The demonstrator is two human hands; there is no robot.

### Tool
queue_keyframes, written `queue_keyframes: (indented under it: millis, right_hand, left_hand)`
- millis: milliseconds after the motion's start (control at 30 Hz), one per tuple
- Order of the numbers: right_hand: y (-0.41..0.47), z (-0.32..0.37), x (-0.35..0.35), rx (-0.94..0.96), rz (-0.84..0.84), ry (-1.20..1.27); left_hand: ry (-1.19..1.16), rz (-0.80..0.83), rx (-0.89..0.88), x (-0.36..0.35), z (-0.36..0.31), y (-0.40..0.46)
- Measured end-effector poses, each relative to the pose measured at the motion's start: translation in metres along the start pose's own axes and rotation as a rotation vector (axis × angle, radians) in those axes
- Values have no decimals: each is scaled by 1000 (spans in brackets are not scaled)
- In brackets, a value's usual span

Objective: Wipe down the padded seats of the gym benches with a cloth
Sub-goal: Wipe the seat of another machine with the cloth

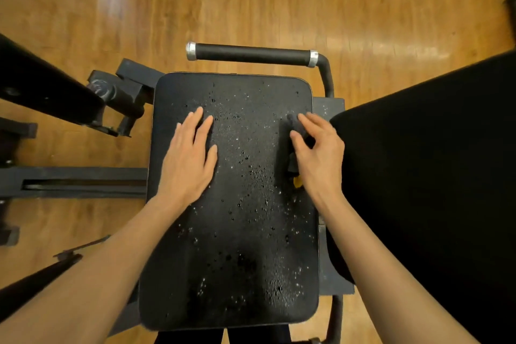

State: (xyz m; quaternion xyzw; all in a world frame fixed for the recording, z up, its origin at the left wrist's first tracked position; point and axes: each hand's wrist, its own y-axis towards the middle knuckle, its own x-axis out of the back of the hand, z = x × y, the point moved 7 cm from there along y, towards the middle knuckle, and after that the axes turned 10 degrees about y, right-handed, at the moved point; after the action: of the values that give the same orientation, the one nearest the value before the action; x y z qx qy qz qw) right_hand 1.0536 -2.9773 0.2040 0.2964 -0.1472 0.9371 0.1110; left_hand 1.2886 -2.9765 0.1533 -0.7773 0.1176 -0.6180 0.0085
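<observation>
**Seat pad wet, both hands on its surface**

The padded seat [237,204] is a black rectangular cushion with rounded corners, mounted on a dark metal frame [83,181] over a wooden floor [251,3]. Its upper surface is speckled with small droplets, densest through the middle and toward the near right corner.

The left hand [190,159] lies flat on the left half of the pad, fingers straight and slightly spread, palm down, grasping nothing.

The right hand [318,153] sits at the right edge of the pad. Its fingers are curled around a dark cloth [297,127], bunched beneath the fingertips and pressed against the seat. The cloth is nearly the same colour as the pad, so its outline is hard to trace. A small yellow patch [298,181] shows under the heel of this hand; what it is cannot be told.

A black foam-covered handle [251,53] with silver end collars runs across just beyond the far edge of the seat. A second black pad [432,176] stands to the right.
</observation>
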Motion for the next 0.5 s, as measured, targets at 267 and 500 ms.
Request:
queue_keyframes:
  millis: [267, 500]
  right_hand:
    - [92, 13, -26, 150, -131, -90]
    - [95, -2, -50, 314, -200, -91]
  left_hand:
    - [26, -47, -24, -12, 4, 2]
    - [42, -49, -21, -13, 5, 3]
